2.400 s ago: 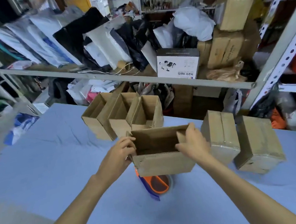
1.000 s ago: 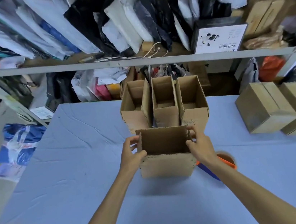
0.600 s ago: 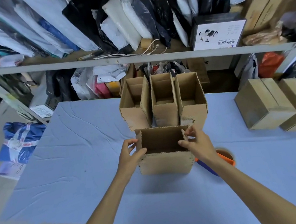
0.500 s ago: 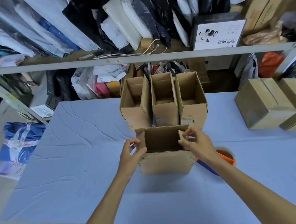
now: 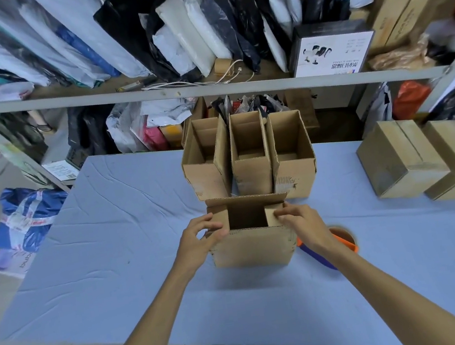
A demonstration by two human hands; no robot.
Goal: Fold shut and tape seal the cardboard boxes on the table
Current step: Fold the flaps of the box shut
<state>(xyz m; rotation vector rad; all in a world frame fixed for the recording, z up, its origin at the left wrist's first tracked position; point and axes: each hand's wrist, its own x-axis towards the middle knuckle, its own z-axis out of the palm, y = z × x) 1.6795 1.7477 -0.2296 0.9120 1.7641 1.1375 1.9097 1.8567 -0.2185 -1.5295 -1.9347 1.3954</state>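
A small brown cardboard box (image 5: 252, 245) stands upright on the blue table (image 5: 114, 245) in front of me, its top still partly open. My left hand (image 5: 200, 238) presses the left side flap inward, and my right hand (image 5: 302, 221) presses the right side flap inward. The far long flap stands up behind them. An orange and blue tape dispenser (image 5: 335, 245) lies just right of the box, partly hidden by my right forearm. Three open boxes (image 5: 249, 163) stand side by side behind it.
Two closed boxes (image 5: 421, 158) lie at the table's right side. A metal shelf rail (image 5: 123, 94) crosses behind the table, with bags, parcels and a white carton (image 5: 329, 54) above it. A blue bag (image 5: 24, 219) lies on the floor to the left.
Both side flaps of the front box have been folded further inward under my hands. The view has shifted from looking right to facing the row of open boxes.
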